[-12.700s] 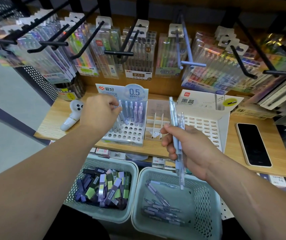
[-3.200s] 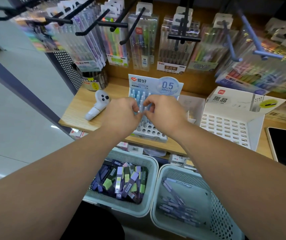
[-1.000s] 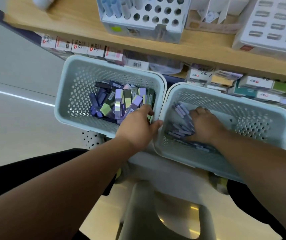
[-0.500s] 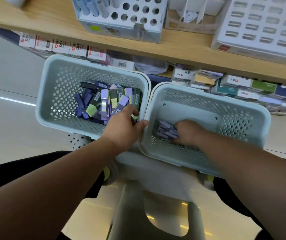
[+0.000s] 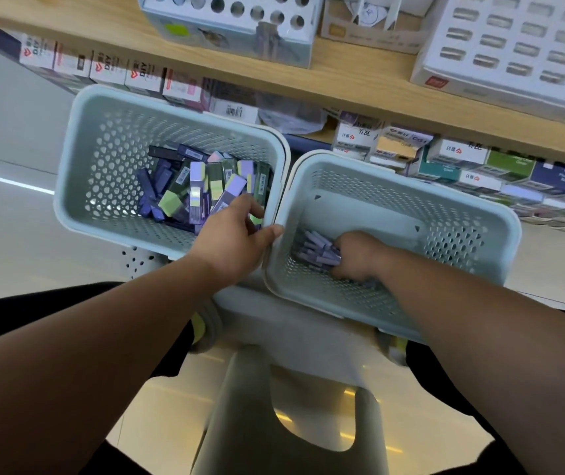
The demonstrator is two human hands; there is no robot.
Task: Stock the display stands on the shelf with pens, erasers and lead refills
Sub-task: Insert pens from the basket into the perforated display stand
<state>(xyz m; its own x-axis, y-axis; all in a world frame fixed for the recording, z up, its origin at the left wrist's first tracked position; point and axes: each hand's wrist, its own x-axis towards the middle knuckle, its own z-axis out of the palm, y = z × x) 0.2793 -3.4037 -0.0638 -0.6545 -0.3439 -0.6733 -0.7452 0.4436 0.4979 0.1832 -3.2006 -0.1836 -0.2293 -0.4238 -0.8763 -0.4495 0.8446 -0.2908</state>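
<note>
The right hand (image 5: pixel 354 257) is down in the right basket (image 5: pixel 411 200), its grip closed round a bundle of lilac pens (image 5: pixel 317 248) at that basket's near-left corner. The fingers are folded under the hand and the pen ends stick out to the left.

The left hand (image 5: pixel 234 243) sits just left of the right basket. Its thumb is stretched out and touches that basket's rim, and its fingers hook over the wall of the left basket (image 5: pixel 102 138). The fingertips are hidden among the packs there, so I cannot tell whether this grip has hold of anything.

The left basket touches the right basket's left side and holds a heap of purple and green eraser and lead-refill packs (image 5: pixel 202 186), piled toward the right basket. Both baskets rest on a pale stool (image 5: pixel 294 330) below them.

Beyond the right basket runs the wooden shelf (image 5: pixel 342 77). On it, beyond and to the left of the right basket, stands a display stand with round holes (image 5: pixel 240 32). A white stand with rows of slots (image 5: pixel 514 46) stands beyond it to the right. Small boxed goods (image 5: pixel 452 156) line the lower level under the shelf edge, just behind the right basket.
</note>
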